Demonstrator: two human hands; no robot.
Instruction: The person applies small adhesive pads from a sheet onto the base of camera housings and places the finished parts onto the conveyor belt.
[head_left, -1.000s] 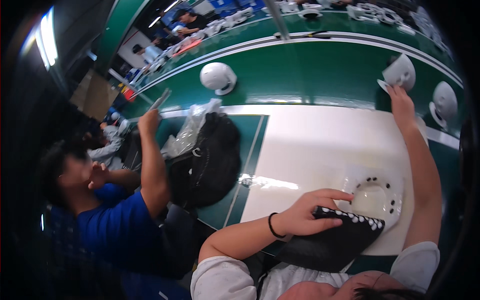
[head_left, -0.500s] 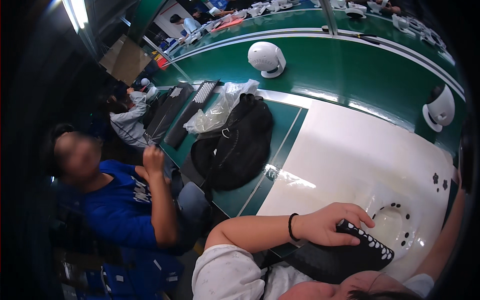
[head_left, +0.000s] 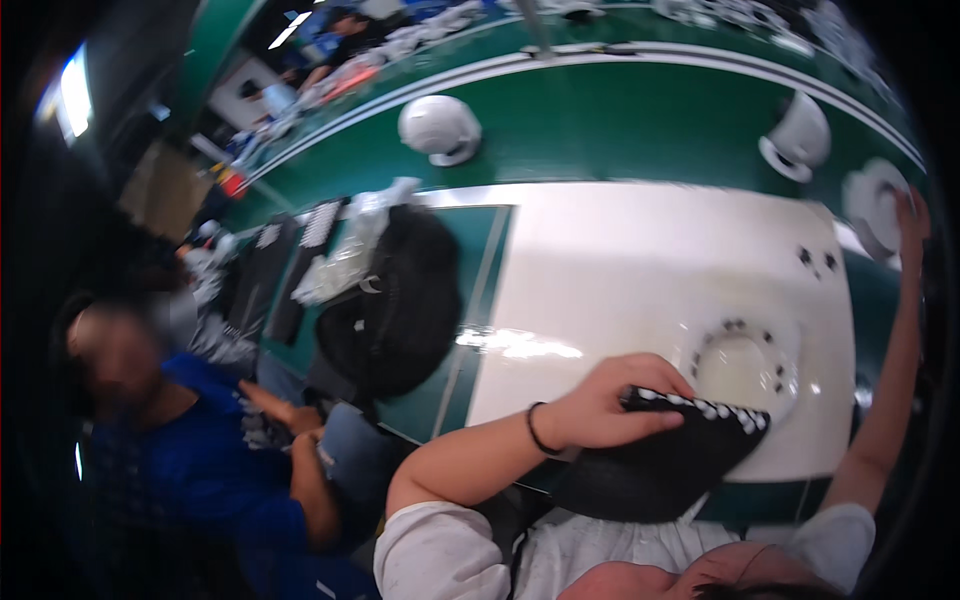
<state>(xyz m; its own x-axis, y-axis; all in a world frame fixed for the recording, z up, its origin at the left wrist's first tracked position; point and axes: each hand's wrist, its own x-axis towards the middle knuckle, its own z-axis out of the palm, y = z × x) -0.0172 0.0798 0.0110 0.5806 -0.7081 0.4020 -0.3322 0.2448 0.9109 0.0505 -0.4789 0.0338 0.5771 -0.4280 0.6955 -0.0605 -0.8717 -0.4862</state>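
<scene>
Head view shows your left hand [head_left: 610, 410] closed over the near edge of a black keyboard-like slab [head_left: 665, 460] with a row of pale keys along its far rim; your fingers curl over the top while the slab sits tilted at the near edge of the desk [head_left: 640, 260], partly against your body. It looks stiff and flat, fairly light, and probably smooth on its dark face, so a pinch at one edge could let it swing; a hold nearer the middle of a long side would likely keep it steadier. Just beyond it a white round dish [head_left: 742, 362] ringed with small dark dots rests on the white desk surface. Your right hand [head_left: 905, 215] is stretched far out to the right rim, touching a white round fixture [head_left: 872, 205]; whether it grips or only rests there you cannot tell. Further left, a black bag [head_left: 400, 305] with a clear plastic bag [head_left: 350, 250] lies on the green section, and a person in a blue shirt [head_left: 190, 460] sits beside you.
</scene>
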